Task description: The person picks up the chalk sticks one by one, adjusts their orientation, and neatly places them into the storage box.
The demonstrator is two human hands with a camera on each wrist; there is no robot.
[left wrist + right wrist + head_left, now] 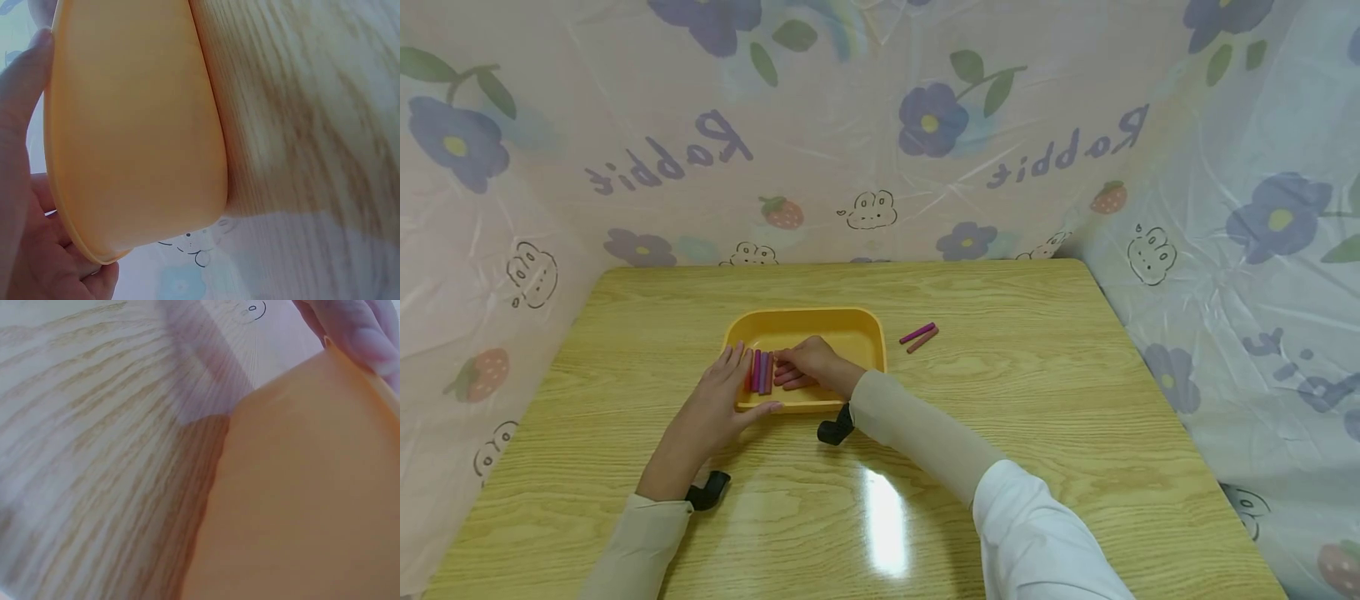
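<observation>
A yellow tray (808,311) stands on the table. At its left end several thin crayon-like sticks lie side by side, among them a magenta stick (756,372), a purple stick (763,373) and an orange-red stick (748,379). My left hand (709,408) spans the tray's near left corner, fingers stretched along the left end beside the sticks and thumb at the front rim. Inside the tray, my right hand (811,362) reaches left, its extended fingers against the row's right side. Both wrist views mostly show the tray's outer wall (137,125).
Right of the tray, a magenta stick (917,333) and a reddish-brown stick (922,340) lie on the wood-grain table (1037,383). Patterned sheeting (820,125) hangs behind and beside the table. Black wrist mounts (835,429) sit under both wrists.
</observation>
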